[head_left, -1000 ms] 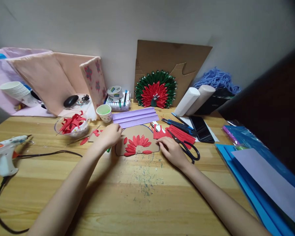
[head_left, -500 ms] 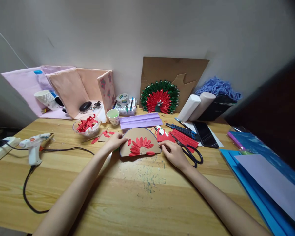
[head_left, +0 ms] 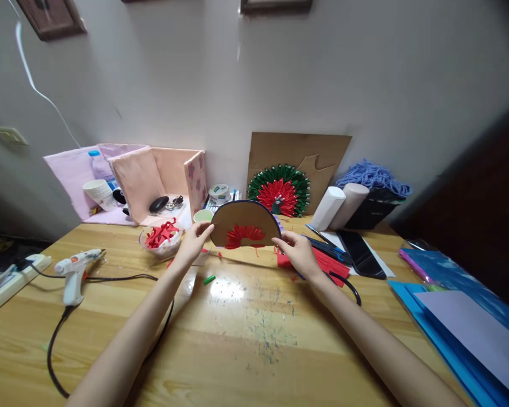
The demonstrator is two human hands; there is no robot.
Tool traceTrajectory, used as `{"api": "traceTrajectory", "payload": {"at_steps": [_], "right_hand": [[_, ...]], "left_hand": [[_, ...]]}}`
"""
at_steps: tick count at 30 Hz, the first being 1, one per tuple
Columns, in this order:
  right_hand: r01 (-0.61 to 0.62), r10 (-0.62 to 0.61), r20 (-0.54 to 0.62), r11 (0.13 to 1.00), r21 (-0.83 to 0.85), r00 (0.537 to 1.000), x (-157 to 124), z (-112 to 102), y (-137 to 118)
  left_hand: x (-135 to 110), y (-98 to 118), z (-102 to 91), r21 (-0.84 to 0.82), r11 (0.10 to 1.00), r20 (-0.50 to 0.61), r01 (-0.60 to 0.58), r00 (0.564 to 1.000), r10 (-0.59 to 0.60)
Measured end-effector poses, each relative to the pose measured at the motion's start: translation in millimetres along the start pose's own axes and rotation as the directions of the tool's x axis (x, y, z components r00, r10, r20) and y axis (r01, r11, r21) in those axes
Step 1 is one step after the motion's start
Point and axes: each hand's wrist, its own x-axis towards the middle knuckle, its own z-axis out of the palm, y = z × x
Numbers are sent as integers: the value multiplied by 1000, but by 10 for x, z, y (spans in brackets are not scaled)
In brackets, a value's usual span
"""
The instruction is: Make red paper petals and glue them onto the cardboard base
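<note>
A half-round cardboard piece (head_left: 245, 217) with red paper petals glued along its lower middle stands lifted off the wooden table (head_left: 246, 345), its face toward me. My left hand (head_left: 193, 242) pinches its left corner. My right hand (head_left: 297, 253) grips its right corner. Both hands are closed on the piece. Below it lie a small green bit (head_left: 209, 279) and red paper scraps.
A glue gun (head_left: 75, 270) with a black cord lies at the left beside a power strip (head_left: 8, 280). A bowl of red petals (head_left: 161, 237), a finished red-green fan (head_left: 280, 191), scissors (head_left: 343, 281), a phone (head_left: 360, 246) and blue paper sheets (head_left: 462, 316) surround the hands.
Both hands have raised the cardboard piece from lying flat on the table to standing upright in the air. The head view has tilted up, showing more wall.
</note>
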Motion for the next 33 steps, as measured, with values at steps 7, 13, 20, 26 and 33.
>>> {"api": "traceTrajectory", "payload": {"at_steps": [7,13,20,26,33], "right_hand": [[219,-251,-170,958,-183,953,253,-149,-182],[217,-300,-236,922,-321,924,241,-144,-187],[138,-202,-196,945,-295,960,173,-165,-221],[-20,20,-215,1000,0,976,96,-278,-203],[-296,292,60,908,296,955,-91,-216,-125]], "left_hand": [[15,-80,23,95,995,-175,-14,984,30],[-76,-134,101,154,988,-171,-17,984,43],[-115,27,103,343,938,-15,-44,998,53],[-194,181,-7,409,912,122,28,989,-86],[-185,210,153,21,996,88,82,993,-84]]}}
